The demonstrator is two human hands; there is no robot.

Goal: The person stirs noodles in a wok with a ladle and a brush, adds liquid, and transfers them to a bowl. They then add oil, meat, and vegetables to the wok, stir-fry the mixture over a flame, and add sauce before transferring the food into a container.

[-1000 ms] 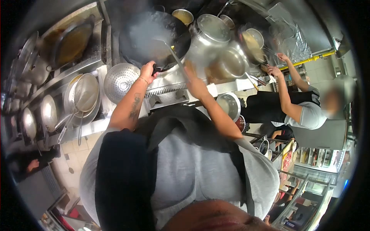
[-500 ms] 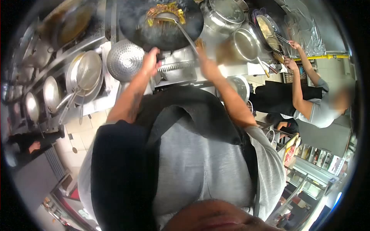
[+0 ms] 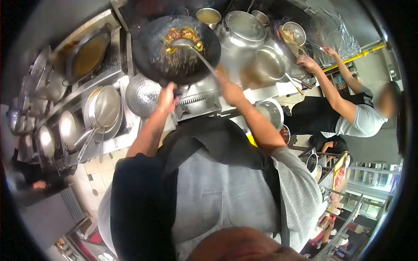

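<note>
My left hand [image 3: 166, 100] is closed round the handle of a black wok [image 3: 147, 50]. Stir-fried food [image 3: 188, 34], with brown, green and yellow pieces, lies in the wok's far half, and loose bits are scattered below it. A long metal ladle [image 3: 203, 59] is gripped in my right hand [image 3: 233, 92]; its bowl rests against or just over the food. Beneath the wok handle, beside my left hand, sits a perforated metal strainer [image 3: 140, 95].
A steel pot [image 3: 269, 63] and a lidded pot [image 3: 245, 26] stand right of the wok. Further right, a co-worker [image 3: 365, 115] handles a mesh strainer [image 3: 294, 34] over a pan. Left are stacked strainers [image 3: 107, 106] and a wok with brown liquid [image 3: 90, 56].
The wok sits lower in view and shows more of its inside, with the food more spread out. Both my hands keep their holds. The co-worker's strainer has shifted.
</note>
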